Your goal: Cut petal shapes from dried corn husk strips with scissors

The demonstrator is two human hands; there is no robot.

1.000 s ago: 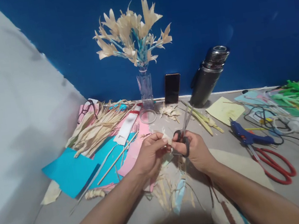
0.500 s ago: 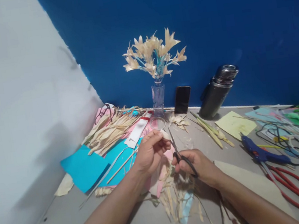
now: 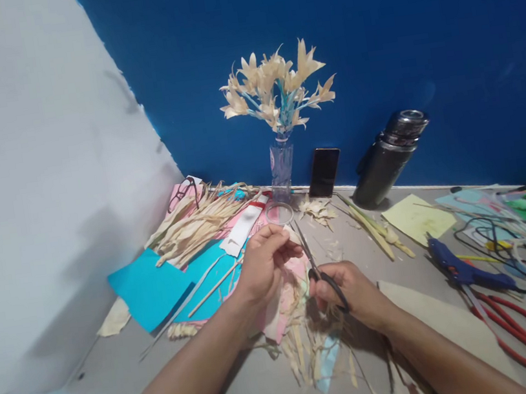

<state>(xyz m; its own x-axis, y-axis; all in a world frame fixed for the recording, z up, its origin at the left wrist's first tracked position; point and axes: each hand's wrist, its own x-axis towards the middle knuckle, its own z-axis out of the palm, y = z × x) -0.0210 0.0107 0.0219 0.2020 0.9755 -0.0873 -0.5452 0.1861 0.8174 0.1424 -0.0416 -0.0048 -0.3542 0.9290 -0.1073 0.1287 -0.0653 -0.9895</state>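
My left hand (image 3: 266, 258) is closed, pinching a small cream piece of dried husk (image 3: 292, 234) between thumb and fingers. In my right hand (image 3: 347, 291) is a pair of scissors (image 3: 311, 257) with black handles, its blades pointing up and away beside that piece. Whether the blades touch it I cannot tell. Beneath both hands lie husk scraps (image 3: 304, 348), a pink paper piece (image 3: 280, 321) and a light blue strip (image 3: 329, 364). Husk flowers (image 3: 271, 85) with blue stems stand in a clear bottle (image 3: 282, 167) behind.
Dried husks (image 3: 199, 229) and blue sheets (image 3: 146, 288) lie left. A phone (image 3: 325, 172) and a dark flask (image 3: 389, 159) stand by the wall. On the right are a yellow sheet (image 3: 419, 219), a blue glue gun (image 3: 466, 269), red-handled scissors (image 3: 524, 330) and tangled cables (image 3: 486, 234).
The view has shifted slightly, moving the background to the right. Both hands keep their grips, with the scissors still beside the husk piece. More of the pink paper shows beneath.
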